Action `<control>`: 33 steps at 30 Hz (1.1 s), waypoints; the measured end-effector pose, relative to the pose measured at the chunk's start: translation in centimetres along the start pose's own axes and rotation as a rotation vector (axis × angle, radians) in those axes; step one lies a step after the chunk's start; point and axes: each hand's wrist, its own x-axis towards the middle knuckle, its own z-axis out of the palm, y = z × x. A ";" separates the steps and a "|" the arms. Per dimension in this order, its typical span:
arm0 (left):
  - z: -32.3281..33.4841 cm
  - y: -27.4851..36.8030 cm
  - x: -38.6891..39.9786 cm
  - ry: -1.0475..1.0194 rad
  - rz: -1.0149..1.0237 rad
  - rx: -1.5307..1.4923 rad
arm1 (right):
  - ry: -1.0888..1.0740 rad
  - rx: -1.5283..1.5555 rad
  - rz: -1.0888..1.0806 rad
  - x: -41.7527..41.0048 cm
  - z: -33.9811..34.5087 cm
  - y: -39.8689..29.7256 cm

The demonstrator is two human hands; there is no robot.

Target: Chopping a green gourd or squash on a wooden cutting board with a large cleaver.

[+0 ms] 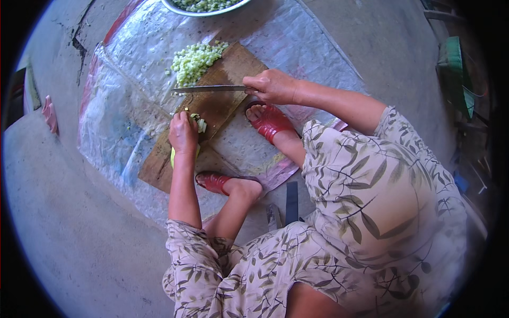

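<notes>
My right hand (271, 86) grips the handle of a long-bladed knife (210, 89), its blade reaching left across a wooden board (218, 105). On the blade's far side, a heap of diced pale green vegetable (195, 63) lies at the board's edge and spills onto the plastic sheet. Nearer to me, my left hand (183, 133) presses on cut vegetable pieces (201, 125) on the board. Part of a yellow-green vegetable (173, 157) shows beneath that wrist; the rest of it is hidden.
A plastic sheet (115, 119) covers the concrete floor under the board. At the top edge stands a metal basin (206, 14) holding more diced vegetable. My feet, in red sandals (274, 121), flank the board's near side. A pink slipper (49, 114) lies left; a green container (455, 75) stands right.
</notes>
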 end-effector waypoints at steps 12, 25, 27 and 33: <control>1.3 5.8 3.6 0.083 -0.264 -0.254 | 0.035 0.031 0.081 -0.7 0.6 0.2; 3.6 8.0 2.1 0.284 -0.202 -0.313 | -0.098 -0.165 0.079 -2.6 -0.5 -1.9; 4.1 7.7 2.1 0.277 -0.185 -0.311 | -0.125 -0.190 0.104 -2.7 -0.4 -2.1; 5.2 7.2 2.3 0.385 -0.146 -0.348 | -0.121 -0.191 0.137 -2.5 0.0 -3.5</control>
